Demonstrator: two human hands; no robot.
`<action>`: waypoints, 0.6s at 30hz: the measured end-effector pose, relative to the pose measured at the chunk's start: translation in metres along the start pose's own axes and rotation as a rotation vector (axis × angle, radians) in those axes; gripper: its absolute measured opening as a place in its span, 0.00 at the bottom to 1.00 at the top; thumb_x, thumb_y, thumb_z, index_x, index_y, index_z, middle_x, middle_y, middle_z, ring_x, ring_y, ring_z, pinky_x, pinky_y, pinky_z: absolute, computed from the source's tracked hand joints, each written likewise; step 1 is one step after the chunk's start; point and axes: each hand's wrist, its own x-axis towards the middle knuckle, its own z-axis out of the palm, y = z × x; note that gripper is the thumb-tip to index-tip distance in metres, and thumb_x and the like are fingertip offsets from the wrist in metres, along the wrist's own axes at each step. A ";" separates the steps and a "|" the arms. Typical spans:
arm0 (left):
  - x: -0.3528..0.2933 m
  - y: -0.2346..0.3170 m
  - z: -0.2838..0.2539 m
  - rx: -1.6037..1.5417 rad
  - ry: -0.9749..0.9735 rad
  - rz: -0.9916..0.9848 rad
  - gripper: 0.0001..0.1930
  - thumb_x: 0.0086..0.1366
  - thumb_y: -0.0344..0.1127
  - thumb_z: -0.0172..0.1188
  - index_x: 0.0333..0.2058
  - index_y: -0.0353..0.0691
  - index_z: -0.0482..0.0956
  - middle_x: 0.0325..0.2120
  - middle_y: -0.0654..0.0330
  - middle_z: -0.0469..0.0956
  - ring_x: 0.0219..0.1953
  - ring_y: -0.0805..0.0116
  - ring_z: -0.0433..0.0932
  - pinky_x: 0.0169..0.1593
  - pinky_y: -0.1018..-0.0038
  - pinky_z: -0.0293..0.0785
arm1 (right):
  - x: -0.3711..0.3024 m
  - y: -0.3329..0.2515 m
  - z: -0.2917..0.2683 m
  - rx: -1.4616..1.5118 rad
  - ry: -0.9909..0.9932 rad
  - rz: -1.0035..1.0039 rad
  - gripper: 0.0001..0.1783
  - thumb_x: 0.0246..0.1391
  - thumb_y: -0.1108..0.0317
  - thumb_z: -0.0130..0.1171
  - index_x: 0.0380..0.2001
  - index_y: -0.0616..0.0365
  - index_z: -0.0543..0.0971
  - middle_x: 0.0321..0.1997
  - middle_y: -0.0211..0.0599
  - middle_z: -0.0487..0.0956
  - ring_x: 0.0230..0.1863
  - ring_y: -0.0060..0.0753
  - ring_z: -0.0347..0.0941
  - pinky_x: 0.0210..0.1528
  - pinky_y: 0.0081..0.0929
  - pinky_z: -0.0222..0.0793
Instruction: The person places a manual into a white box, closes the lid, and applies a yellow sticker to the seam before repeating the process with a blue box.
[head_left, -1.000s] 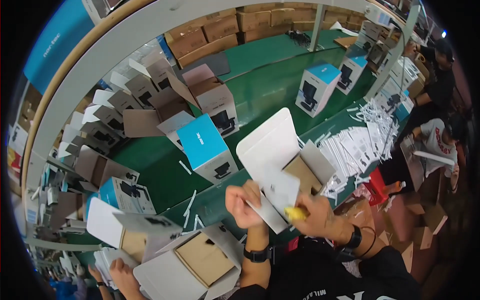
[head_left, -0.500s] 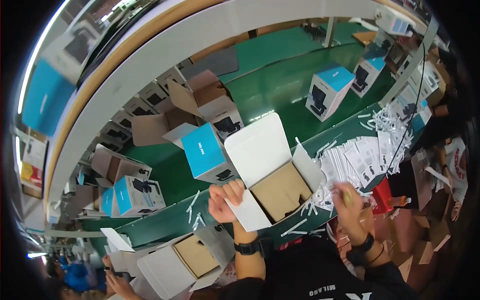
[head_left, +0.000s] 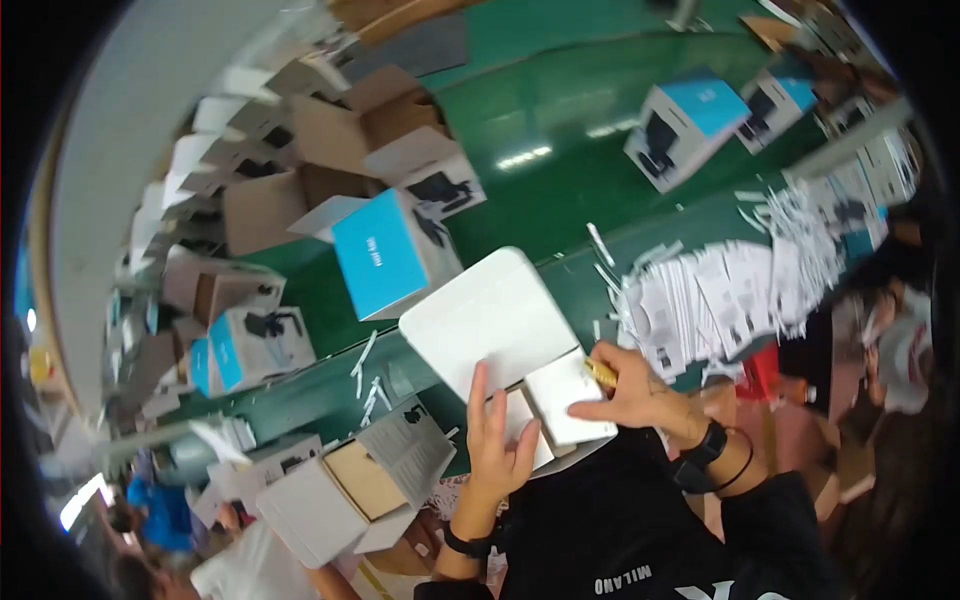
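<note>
A white flap (head_left: 560,400) is seemingly being pressed inward beneath the right hand (head_left: 640,395), a yellow object (head_left: 600,373) pinched there; alongside, steady pressure is called for from the left hand (head_left: 495,447), fingers spread.

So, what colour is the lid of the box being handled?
The lid is white, best seen in the head view.

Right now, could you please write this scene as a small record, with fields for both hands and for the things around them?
left hand: fingers spread, at the left side of the open white box
right hand: grip on a yellow object, kind unclear; thumb over a white panel of the box
box lid: open, pointing away from the person
left: second open box, brown insert showing
beyond, leftward: blue-topped box
right: fanned leaflets, loose white strips
</note>
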 end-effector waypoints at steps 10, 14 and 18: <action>0.052 0.027 -0.008 0.083 -0.587 0.234 0.56 0.49 0.55 0.73 0.68 0.25 0.56 0.72 0.41 0.52 0.74 0.36 0.49 0.70 0.40 0.47 | -0.039 -0.027 -0.007 -0.295 0.266 0.142 0.22 0.52 0.52 0.70 0.38 0.58 0.75 0.30 0.43 0.78 0.31 0.47 0.79 0.31 0.36 0.72; 0.038 0.023 -0.010 0.143 -0.582 0.266 0.54 0.49 0.58 0.73 0.66 0.26 0.61 0.72 0.45 0.55 0.74 0.43 0.52 0.72 0.45 0.45 | -0.044 -0.031 -0.014 -0.630 0.267 -0.126 0.18 0.54 0.54 0.69 0.38 0.57 0.78 0.32 0.41 0.78 0.29 0.44 0.79 0.31 0.34 0.74; 0.032 0.023 -0.017 0.016 -0.430 0.268 0.40 0.52 0.53 0.73 0.58 0.32 0.74 0.66 0.50 0.68 0.70 0.46 0.61 0.72 0.44 0.45 | -0.047 -0.036 -0.015 -0.650 0.251 -0.226 0.17 0.51 0.58 0.72 0.38 0.55 0.80 0.34 0.38 0.79 0.29 0.39 0.79 0.30 0.30 0.74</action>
